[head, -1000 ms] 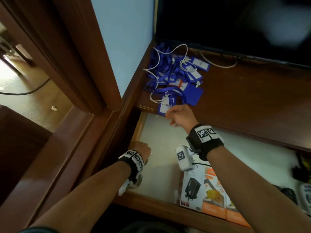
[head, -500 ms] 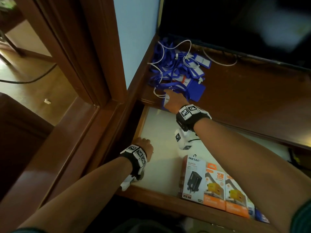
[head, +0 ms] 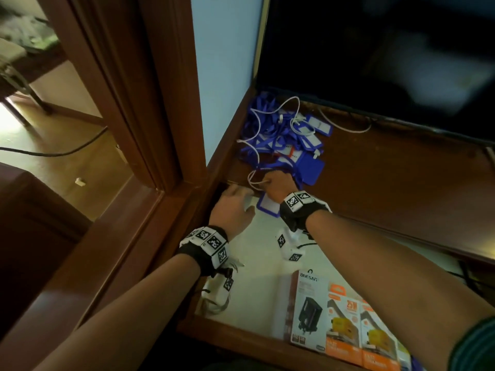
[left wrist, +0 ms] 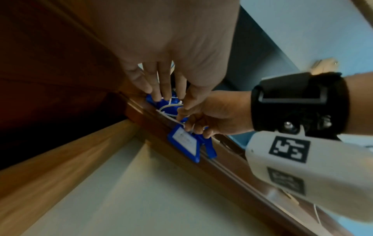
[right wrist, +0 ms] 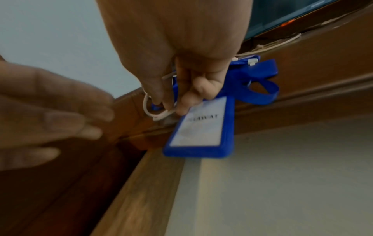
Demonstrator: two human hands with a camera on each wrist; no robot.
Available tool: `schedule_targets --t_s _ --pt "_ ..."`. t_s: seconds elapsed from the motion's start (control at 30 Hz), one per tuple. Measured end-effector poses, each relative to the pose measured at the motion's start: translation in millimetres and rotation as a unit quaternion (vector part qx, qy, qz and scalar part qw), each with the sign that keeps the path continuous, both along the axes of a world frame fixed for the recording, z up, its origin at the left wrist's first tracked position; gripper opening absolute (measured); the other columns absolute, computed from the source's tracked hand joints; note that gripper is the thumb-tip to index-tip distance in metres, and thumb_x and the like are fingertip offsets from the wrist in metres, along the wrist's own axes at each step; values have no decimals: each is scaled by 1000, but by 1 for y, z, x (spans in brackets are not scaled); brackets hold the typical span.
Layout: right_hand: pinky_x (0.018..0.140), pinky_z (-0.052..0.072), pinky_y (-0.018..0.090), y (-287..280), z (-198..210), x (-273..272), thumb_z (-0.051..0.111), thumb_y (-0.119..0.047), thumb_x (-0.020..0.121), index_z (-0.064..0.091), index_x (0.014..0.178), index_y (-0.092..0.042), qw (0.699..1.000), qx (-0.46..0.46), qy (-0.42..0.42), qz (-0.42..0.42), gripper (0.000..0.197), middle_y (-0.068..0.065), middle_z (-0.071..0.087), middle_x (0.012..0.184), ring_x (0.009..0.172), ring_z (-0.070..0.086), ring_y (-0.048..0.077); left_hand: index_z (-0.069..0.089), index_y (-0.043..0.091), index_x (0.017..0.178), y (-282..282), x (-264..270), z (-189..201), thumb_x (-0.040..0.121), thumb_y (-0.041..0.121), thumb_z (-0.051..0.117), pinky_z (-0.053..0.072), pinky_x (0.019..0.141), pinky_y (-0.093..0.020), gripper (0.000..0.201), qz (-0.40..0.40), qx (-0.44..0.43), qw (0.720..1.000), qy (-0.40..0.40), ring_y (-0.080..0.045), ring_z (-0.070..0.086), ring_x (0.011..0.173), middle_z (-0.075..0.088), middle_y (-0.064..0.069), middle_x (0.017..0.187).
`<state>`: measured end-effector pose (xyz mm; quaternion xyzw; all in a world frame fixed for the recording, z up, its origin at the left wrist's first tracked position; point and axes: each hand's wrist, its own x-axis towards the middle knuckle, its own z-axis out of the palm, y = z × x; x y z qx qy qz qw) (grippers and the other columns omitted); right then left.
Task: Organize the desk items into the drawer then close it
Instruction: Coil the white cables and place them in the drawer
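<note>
Right hand (right wrist: 177,67) pinches a blue tag (right wrist: 201,126) and white cord (right wrist: 153,115), mid-frame. Left hand (head: 233,207) looks open, though blurry. Light, floppy stuff; grabbing the stiff tag seems best.

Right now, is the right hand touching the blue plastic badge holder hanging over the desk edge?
Touching. In the right wrist view the right hand curls its fingers onto the top of the blue plastic badge holder and a white cord.
</note>
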<state>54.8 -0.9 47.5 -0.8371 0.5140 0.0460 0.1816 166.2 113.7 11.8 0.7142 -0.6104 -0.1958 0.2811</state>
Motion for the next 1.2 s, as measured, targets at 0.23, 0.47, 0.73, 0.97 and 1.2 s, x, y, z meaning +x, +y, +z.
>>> schedule_targets --t_s 0.23,0.47,0.73,0.97,1.2 --pt "75 55 41 -6 62 -8 50 -10 91 63 89 -1 964 2 -246 -103 16 18 68 91 84 66 36 36 17 137 -49 -26 32 76 18 64 35 109 -35 67 29 -72 996 53 -22 37 129 32 -7 143" --pt "65 58 49 -5 122 -52 54 -11 91 61 93 4 926 -8 -350 -142 17 20 69 83 73 69 35 39 2 127 -33 -77 -3 61 12 81 42 101 -48 79 104 -117 982 102 -39 45 116 36 -19 129" --pt "61 57 42 21 153 -101 58 -14 91 59 87 2 928 -53 -345 -130 16 20 67 81 73 68 32 50 0 124 -106 -82 82 65 28 84 35 103 -50 74 123 -288 938 151 -37 45 122 49 -21 130" --pt "71 55 49 24 193 -145 58 -22 94 61 90 -6 924 -124 -350 -91 16 15 67 86 80 65 30 50 23 130 -136 -90 117 87 42 52 35 98 -50 47 -37 -253 966 -44 -33 34 128 45 -3 139" --pt "68 55 28 28 217 -189 53 -23 96 56 92 -7 897 -112 -415 -100 16 12 64 85 71 64 17 49 22 124 -164 -91 148 83 28 67 38 94 -49 45 -32 -164 984 -65 -31 47 115 52 -5 123"
